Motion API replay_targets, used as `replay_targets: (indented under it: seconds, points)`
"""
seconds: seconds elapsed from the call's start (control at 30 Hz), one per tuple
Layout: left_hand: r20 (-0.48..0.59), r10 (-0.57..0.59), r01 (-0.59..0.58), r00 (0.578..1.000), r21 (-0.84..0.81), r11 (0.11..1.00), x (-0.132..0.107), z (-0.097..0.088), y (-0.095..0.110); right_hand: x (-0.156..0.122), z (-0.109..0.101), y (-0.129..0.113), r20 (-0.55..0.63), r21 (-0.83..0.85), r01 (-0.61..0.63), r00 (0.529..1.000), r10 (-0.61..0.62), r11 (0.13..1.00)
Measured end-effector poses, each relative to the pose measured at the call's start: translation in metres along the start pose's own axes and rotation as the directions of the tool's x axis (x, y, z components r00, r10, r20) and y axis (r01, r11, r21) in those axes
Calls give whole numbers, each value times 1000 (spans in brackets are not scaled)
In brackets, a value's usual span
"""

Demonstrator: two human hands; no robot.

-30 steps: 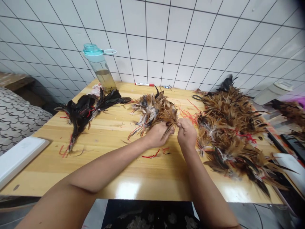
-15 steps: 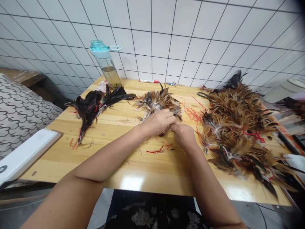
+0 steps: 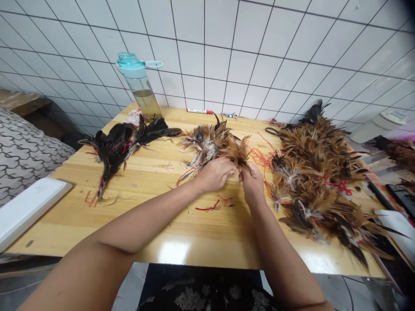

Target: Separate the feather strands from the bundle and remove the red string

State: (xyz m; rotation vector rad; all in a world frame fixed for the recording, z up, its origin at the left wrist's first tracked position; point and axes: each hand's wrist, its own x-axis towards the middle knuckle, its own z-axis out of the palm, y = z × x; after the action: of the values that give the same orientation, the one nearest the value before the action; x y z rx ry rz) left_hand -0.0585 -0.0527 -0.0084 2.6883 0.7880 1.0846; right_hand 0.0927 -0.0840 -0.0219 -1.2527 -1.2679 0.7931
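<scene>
My right hand (image 3: 252, 178) is closed, thumb and fingers pinching the lower end of a small bunch of brown feathers (image 3: 239, 150). The feather tips fan upward, away from me. Just left of it, my left hand (image 3: 216, 173) has its fingers curled together close to the bunch's base. Whatever sits between those left fingers is hidden or too small to name. Behind the left hand lies a loose heap of brown, grey and white feathers (image 3: 207, 142). Short red string pieces (image 3: 208, 207) rest on the wooden table (image 3: 194, 235) in front of my hands.
A large pile of brown feather bunches (image 3: 320, 168) covers the right side, beside tangled red string (image 3: 261, 157). Black feathers (image 3: 113, 144) lie at left, near a water bottle (image 3: 142, 88). A red-and-white marker (image 3: 200, 111) lies by the tiled wall. A white device (image 3: 35, 205) sits at left.
The brown bunch now stands up visibly above my hands, where they covered it before. My hands have come slightly apart, and the whole view has shifted a little.
</scene>
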Motion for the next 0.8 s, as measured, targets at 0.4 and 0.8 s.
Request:
replay_targets:
  seconds: [0.4, 0.8]
  points:
    - [170, 89, -151, 981, 398, 905, 3, -4, 23, -7, 4, -11, 66, -855, 15, 995, 79, 519]
    - [195, 80, -42, 977, -189, 981, 15, -43, -32, 2, -6, -11, 547, -148, 222, 830, -107, 964]
